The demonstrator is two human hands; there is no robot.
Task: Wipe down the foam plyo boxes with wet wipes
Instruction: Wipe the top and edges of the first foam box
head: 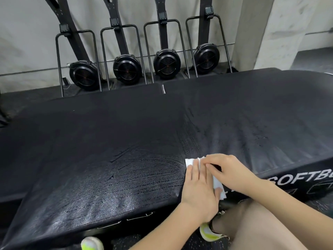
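Observation:
Two black foam plyo boxes lie side by side in front of me, the left box [93, 159] streaked with wet wipe marks and the right box [252, 114] lettered in white on its front. A white wet wipe [191, 161] lies on the seam between them at the near edge. My left hand [200, 188] presses flat on the wipe with straight fingers. My right hand [228, 172] pinches the wipe's upper edge with curled fingers.
Several black fan machines [127, 69] stand upright against the pale wall behind the boxes. A pale pillar [252, 33] rises at the back right. My knee [257, 230] and yellow-green shoes [209, 232] are on the dark speckled floor below the near edge.

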